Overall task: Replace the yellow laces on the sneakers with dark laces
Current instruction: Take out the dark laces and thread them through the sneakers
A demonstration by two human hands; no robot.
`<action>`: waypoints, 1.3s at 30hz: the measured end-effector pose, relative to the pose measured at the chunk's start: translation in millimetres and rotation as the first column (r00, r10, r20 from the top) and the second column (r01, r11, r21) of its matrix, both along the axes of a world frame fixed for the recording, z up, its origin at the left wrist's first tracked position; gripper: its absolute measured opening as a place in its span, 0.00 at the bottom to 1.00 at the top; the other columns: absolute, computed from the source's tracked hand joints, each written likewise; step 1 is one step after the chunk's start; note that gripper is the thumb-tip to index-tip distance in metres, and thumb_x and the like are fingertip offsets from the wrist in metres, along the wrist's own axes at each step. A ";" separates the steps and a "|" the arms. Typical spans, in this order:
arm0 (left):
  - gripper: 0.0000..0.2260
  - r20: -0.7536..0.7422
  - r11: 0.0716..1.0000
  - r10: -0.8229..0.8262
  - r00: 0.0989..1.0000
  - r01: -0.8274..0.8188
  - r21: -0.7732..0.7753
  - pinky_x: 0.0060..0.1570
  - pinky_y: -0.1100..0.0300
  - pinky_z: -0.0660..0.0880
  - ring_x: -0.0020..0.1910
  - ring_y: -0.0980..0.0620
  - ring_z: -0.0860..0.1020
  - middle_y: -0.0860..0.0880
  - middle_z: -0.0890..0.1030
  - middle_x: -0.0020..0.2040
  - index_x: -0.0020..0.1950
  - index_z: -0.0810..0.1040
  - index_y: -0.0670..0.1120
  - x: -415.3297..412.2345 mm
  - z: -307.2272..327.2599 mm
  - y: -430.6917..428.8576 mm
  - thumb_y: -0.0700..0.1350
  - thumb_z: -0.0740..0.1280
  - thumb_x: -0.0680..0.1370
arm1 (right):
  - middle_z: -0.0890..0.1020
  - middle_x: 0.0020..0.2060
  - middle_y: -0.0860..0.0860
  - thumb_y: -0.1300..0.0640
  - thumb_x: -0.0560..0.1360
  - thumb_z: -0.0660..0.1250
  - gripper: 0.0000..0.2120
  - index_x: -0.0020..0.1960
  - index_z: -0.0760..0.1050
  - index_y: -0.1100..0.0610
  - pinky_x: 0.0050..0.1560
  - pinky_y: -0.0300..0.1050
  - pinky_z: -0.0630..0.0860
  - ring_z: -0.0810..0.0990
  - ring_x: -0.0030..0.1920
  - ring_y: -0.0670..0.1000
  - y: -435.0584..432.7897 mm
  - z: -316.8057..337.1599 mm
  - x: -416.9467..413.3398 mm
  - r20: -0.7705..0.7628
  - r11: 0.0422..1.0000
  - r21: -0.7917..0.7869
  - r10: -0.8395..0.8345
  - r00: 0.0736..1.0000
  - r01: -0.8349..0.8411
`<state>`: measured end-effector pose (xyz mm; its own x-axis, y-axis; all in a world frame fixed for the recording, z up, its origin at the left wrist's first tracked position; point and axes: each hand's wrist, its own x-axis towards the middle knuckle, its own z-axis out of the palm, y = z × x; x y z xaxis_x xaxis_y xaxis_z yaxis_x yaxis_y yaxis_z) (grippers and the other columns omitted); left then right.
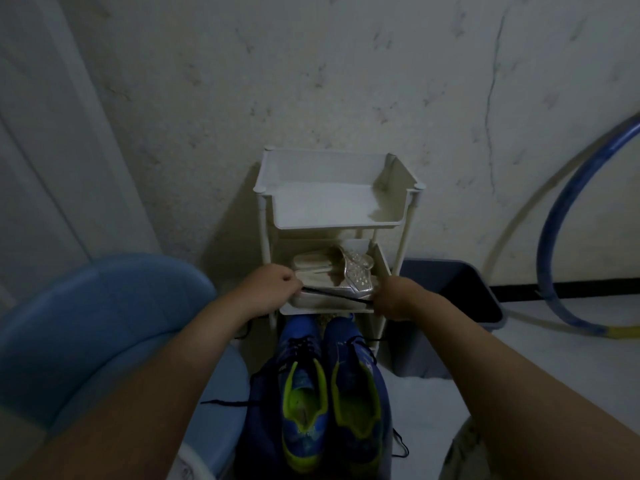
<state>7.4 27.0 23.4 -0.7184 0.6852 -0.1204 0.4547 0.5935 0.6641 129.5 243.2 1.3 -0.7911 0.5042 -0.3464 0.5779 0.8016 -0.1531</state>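
Two blue sneakers with lime-green lining stand side by side below me, the left sneaker [300, 386] and the right sneaker [356, 386], toes pointing at the rack. Dark laces run through their eyelets, and loose dark ends trail out to both sides. My left hand [272, 285] and my right hand [391, 301] are stretched out in front of the rack's lower shelf. Between them they hold a dark lace [337, 295] pulled taut, each hand pinching one end. No yellow lace shows.
A white two-tier plastic rack [332, 223] stands against the wall, with pale sandals [332, 271] on its lower shelf. A blue chair [104, 323] is at the left. At the right are a dark bin [457, 306] and a blue hoop [554, 244].
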 end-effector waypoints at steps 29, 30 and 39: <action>0.10 -0.021 0.938 -0.236 0.972 0.222 -0.265 0.37 0.63 0.73 0.37 0.57 0.80 0.54 0.82 0.36 0.38 0.81 0.52 -10.0 -40.2 42.2 0.47 0.66 0.79 | 0.78 0.56 0.54 0.54 0.75 0.68 0.12 0.57 0.75 0.55 0.59 0.54 0.76 0.77 0.53 0.55 20.7 -29.8 7.9 0.032 0.992 0.045 0.119 0.992 -0.120; 0.09 -0.012 0.937 -0.231 0.973 0.219 -0.272 0.40 0.63 0.75 0.39 0.56 0.81 0.54 0.83 0.37 0.38 0.82 0.51 -11.0 -42.0 42.4 0.48 0.67 0.78 | 0.78 0.58 0.54 0.54 0.75 0.67 0.15 0.61 0.74 0.54 0.61 0.56 0.75 0.77 0.55 0.56 22.0 -31.9 8.9 0.056 0.992 0.056 0.110 0.992 -0.113; 0.09 0.138 0.971 -0.191 0.972 0.208 -0.120 0.24 0.63 0.72 0.21 0.58 0.72 0.51 0.85 0.36 0.42 0.83 0.46 16.1 -52.6 64.6 0.48 0.69 0.78 | 0.83 0.56 0.51 0.57 0.76 0.69 0.22 0.69 0.73 0.51 0.61 0.46 0.76 0.81 0.55 0.48 -6.0 -29.6 -5.2 -0.286 0.854 -0.421 0.194 0.938 -0.305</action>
